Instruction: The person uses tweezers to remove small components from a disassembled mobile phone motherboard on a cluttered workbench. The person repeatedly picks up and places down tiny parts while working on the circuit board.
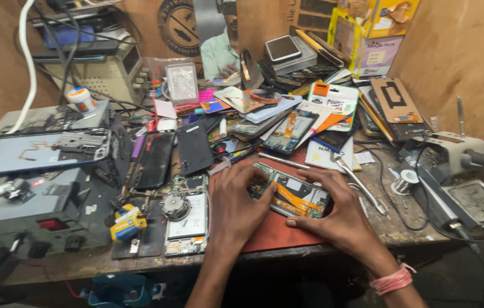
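The bench (401,228) is crowded on every side of the work. Just left of the hands lies a second opened phone (187,219) with its battery showing, and beside it a yellow and blue roll of tape (126,222). A dark phone back panel (194,147) and a black glass panel (153,159) lie further back on the left. A grey box-shaped unit (42,211) carries a blue phone frame (45,151) on top. Metal tweezers (359,182) lie just right of the right hand, near a small spool of solder wire (406,183). A soldering station (453,154) stands at the right edge. A small white jar with an orange band (81,99) stands at the back left.

Among the packages, a white carton with green and orange patches (333,100) lies behind the work, a yellow hanging blister pack (344,34) leans at the back, and a brown card with a black rectangular frame (396,101) rests to the right. A round dark emblem (180,25) is on the wooden back wall.

The opened phone (292,197) lies flat on a red mat (276,228) at the bench's front edge, between both hands. Its back is off, showing green circuit board and an orange flex strip. The left hand (236,205) presses fingers against its left end; the right hand (339,214) curls around its right end, fingers pressed on the edge.
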